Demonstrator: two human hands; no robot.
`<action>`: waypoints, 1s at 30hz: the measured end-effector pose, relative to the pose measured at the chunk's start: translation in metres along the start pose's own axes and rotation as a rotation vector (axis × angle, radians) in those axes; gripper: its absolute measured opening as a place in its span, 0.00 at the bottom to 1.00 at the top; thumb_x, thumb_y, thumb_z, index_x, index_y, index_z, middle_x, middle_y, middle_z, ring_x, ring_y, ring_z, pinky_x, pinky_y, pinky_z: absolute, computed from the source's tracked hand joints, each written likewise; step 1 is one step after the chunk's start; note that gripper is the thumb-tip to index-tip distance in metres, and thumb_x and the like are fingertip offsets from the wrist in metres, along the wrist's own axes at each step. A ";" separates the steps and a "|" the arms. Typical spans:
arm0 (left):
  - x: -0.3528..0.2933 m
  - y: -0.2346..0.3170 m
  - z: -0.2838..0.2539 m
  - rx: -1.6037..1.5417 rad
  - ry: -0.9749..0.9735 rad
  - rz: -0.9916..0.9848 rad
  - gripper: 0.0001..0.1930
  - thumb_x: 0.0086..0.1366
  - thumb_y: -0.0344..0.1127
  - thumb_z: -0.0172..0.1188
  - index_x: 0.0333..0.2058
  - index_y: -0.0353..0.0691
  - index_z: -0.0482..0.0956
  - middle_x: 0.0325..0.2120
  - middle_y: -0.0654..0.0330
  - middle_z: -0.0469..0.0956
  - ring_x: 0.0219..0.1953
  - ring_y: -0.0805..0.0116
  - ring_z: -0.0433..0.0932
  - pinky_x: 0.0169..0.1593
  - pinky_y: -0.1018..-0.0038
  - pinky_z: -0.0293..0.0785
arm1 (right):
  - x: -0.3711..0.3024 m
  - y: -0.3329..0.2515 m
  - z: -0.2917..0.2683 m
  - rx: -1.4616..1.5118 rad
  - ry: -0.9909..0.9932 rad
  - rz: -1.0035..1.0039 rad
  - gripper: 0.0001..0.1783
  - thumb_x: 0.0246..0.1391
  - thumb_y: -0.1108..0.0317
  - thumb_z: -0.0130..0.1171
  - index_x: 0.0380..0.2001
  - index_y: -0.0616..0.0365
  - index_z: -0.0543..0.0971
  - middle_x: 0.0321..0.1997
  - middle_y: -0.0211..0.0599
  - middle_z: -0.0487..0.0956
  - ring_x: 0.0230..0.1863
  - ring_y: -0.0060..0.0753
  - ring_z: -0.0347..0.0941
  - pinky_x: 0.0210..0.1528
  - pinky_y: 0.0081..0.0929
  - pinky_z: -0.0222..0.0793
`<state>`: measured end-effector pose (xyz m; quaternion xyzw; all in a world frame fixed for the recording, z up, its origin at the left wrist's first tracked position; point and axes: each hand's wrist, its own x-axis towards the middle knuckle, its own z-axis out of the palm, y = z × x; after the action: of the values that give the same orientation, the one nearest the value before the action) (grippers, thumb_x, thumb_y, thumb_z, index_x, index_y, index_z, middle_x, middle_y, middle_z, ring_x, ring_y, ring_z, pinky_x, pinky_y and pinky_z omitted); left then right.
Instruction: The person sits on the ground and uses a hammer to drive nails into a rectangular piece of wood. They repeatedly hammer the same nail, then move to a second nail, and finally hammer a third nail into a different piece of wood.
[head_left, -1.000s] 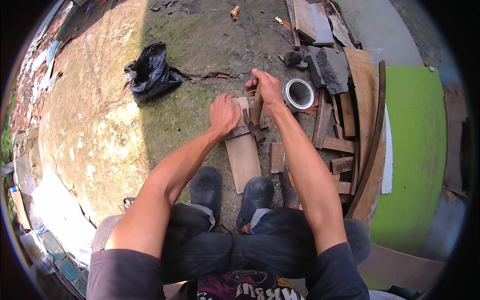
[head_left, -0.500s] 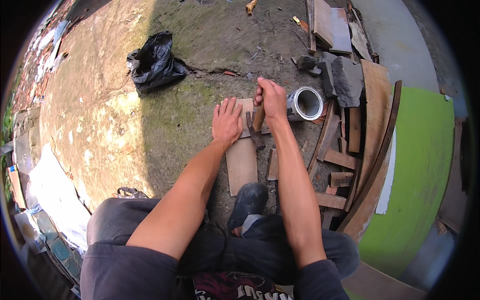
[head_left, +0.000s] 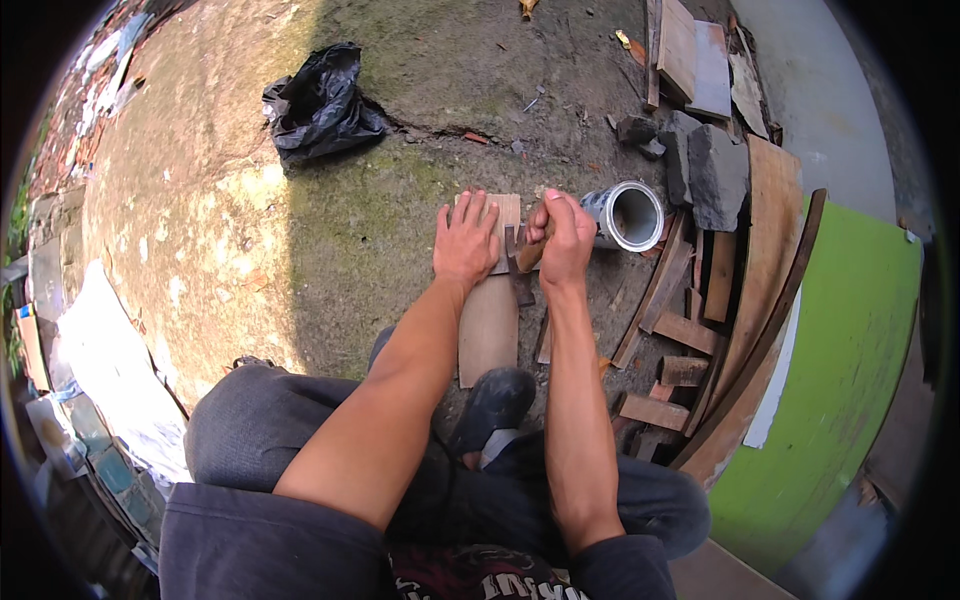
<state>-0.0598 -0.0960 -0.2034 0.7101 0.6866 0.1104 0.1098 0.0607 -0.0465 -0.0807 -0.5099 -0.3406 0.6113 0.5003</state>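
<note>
Black bag (head_left: 320, 100): crumpled plastic sack lying on the concrete ground (head_left: 200, 230), far left of the work and well apart from it.
Left hand (head_left: 467, 240): fingers spread, palm pressed flat on the far end of the plank; judged to be pinning it so it cannot shift.
Plank (head_left: 488, 330): pale board lying flat on the ground, running from the person's shoe (head_left: 492, 398) out under the left hand; the shoe at its near end appears to brace it.
Hammer (head_left: 520, 262): wooden handle and dark claw head, head resting at the plank's right edge just beside the left hand; the position suggests prying or pulling along that edge.
Right hand (head_left: 565, 238): closed in a fist round the hammer handle, thumb on top, a firm grip for levering.
Metal can (head_left: 630, 214): shiny tin lying on its side, mouth open, just right of the right hand, within easy reach.
Scrap wood (head_left: 690, 330): loose offcuts and boards heaped to the right, beside dark stones (head_left: 715, 170).
Green panel (head_left: 850, 380): large sheet at far right.
</note>
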 end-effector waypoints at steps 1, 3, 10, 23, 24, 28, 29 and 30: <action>0.000 0.000 0.000 -0.001 -0.002 0.004 0.25 0.60 0.40 0.53 0.58 0.49 0.71 0.64 0.57 0.64 0.67 0.57 0.58 0.67 0.52 0.53 | -0.004 0.002 -0.003 0.024 0.000 -0.027 0.19 0.60 0.62 0.52 0.17 0.61 0.71 0.16 0.28 0.68 0.17 0.18 0.63 0.21 0.20 0.57; 0.000 0.000 -0.001 0.003 -0.004 0.004 0.25 0.60 0.40 0.53 0.58 0.49 0.71 0.64 0.58 0.63 0.67 0.58 0.58 0.67 0.52 0.53 | -0.020 0.004 -0.009 0.054 -0.002 -0.066 0.21 0.61 0.61 0.49 0.16 0.61 0.70 0.15 0.30 0.68 0.17 0.21 0.63 0.22 0.21 0.57; -0.001 -0.004 0.005 0.033 -0.034 -0.006 0.26 0.61 0.42 0.52 0.59 0.49 0.70 0.64 0.60 0.63 0.69 0.60 0.55 0.68 0.52 0.49 | -0.068 0.013 -0.045 0.301 0.141 -0.225 0.26 0.63 0.57 0.39 0.11 0.56 0.62 0.11 0.35 0.63 0.14 0.28 0.57 0.24 0.29 0.58; 0.064 0.041 -0.047 -1.239 -0.629 -0.227 0.21 0.66 0.53 0.57 0.35 0.36 0.78 0.21 0.63 0.77 0.24 0.75 0.77 0.28 0.78 0.71 | -0.119 -0.079 -0.126 0.718 0.006 -0.440 0.33 0.60 0.38 0.41 0.07 0.46 0.58 0.06 0.24 0.53 0.09 0.23 0.46 0.22 0.27 0.51; 0.070 0.054 -0.070 -1.267 -0.876 -0.222 0.22 0.67 0.54 0.56 0.34 0.37 0.78 0.21 0.64 0.77 0.24 0.76 0.77 0.28 0.79 0.71 | -0.124 -0.083 -0.133 0.735 0.028 -0.475 0.33 0.60 0.38 0.41 0.08 0.46 0.58 0.05 0.24 0.53 0.09 0.23 0.46 0.22 0.28 0.51; 0.080 0.066 -0.118 -1.196 -1.261 -0.115 0.22 0.67 0.56 0.57 0.30 0.40 0.77 0.18 0.67 0.76 0.20 0.78 0.73 0.25 0.80 0.68 | -0.135 -0.089 -0.134 0.803 0.119 -0.493 0.34 0.60 0.38 0.42 0.07 0.46 0.57 0.05 0.24 0.52 0.10 0.23 0.46 0.22 0.27 0.52; 0.083 0.065 -0.120 -1.182 -1.303 -0.083 0.21 0.67 0.55 0.57 0.30 0.41 0.77 0.18 0.67 0.75 0.19 0.79 0.73 0.25 0.80 0.67 | -0.136 -0.090 -0.132 0.777 0.122 -0.494 0.34 0.60 0.38 0.42 0.07 0.46 0.57 0.05 0.24 0.52 0.10 0.23 0.46 0.22 0.27 0.52; 0.081 0.064 -0.121 -1.221 -1.331 -0.088 0.17 0.66 0.50 0.59 0.30 0.41 0.78 0.18 0.69 0.75 0.19 0.80 0.71 0.24 0.81 0.66 | -0.137 -0.089 -0.130 0.755 0.127 -0.489 0.34 0.60 0.38 0.42 0.07 0.46 0.57 0.05 0.24 0.52 0.10 0.23 0.46 0.22 0.27 0.52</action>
<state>-0.0334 -0.0165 -0.0682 0.4186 0.3295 0.0178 0.8461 0.2072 -0.1661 0.0084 -0.2327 -0.1730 0.5242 0.8007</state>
